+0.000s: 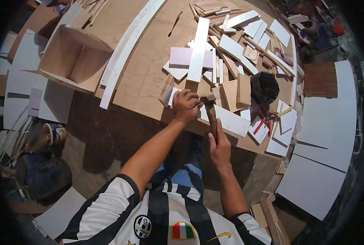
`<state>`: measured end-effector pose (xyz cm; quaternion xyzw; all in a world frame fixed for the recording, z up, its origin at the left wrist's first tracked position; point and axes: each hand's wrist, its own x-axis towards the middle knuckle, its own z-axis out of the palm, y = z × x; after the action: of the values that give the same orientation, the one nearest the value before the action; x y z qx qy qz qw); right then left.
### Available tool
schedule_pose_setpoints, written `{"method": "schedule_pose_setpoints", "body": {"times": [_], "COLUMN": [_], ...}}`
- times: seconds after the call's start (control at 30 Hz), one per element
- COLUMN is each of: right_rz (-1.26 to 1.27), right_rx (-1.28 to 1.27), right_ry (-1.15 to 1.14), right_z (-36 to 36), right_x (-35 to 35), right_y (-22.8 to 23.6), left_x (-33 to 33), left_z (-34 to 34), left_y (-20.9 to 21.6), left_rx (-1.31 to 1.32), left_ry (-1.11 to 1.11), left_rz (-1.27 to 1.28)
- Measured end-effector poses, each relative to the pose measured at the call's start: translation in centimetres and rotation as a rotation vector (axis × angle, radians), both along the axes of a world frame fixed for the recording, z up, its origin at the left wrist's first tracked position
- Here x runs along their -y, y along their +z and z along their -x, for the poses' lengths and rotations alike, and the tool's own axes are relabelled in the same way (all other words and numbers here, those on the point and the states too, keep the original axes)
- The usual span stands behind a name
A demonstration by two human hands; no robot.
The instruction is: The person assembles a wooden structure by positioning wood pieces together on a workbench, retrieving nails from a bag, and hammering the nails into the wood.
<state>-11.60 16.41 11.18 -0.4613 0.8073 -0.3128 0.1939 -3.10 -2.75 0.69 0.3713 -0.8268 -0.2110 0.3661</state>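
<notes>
My right hand (220, 148) is wrapped round the wooden handle of a hammer (211, 116), whose dark head is raised beside my left fingertips. My left hand (185, 105) rests on a long white board (231, 121) at the table's near edge. Its fingers are curled and pinched together, and whatever they hold is too small or hidden to make out. A short wooden piece (166, 90) stands upright at the board's left end, just left of that hand.
Wood offcuts (235, 47), a black plastic bag (264, 87) and red-handled pliers (259, 126) lie right on the wooden table (145, 73). Leftward are a long white strip (129, 45) and an open wooden box (74, 61). White panels (322, 134) lie beyond the right edge.
</notes>
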Motion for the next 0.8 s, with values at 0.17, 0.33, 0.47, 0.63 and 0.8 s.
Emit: {"method": "schedule_pose_setpoints", "body": {"times": [0.17,0.33,0.47,0.63,0.8], "right_rz": [0.079,-0.008,0.102,0.049,-0.012], "right_rx": [-0.100,-0.110,-0.097,-0.009,0.071], "right_ry": [-0.005,0.047,-0.003,-0.038,-0.090], "right_z": [-0.1,0.1,-0.3,0.0,-0.1], "right_x": [-0.4,-0.2,-0.1,-0.5,-1.1], "right_y": [0.1,-0.1,1.0,0.2,0.2], "left_x": [-0.3,0.0,-0.2,-0.2,0.1], "left_z": [0.2,-0.2,0.1,0.0,-1.0], "left_y": [0.5,0.0,0.1,0.0,-0.3], "left_rx": [0.010,0.064,-0.002,0.031,-0.014], "left_ry": [0.014,0.011,0.002,0.012,-0.086], "left_rz": [-0.019,0.013,-0.032,0.018,-0.035]}}
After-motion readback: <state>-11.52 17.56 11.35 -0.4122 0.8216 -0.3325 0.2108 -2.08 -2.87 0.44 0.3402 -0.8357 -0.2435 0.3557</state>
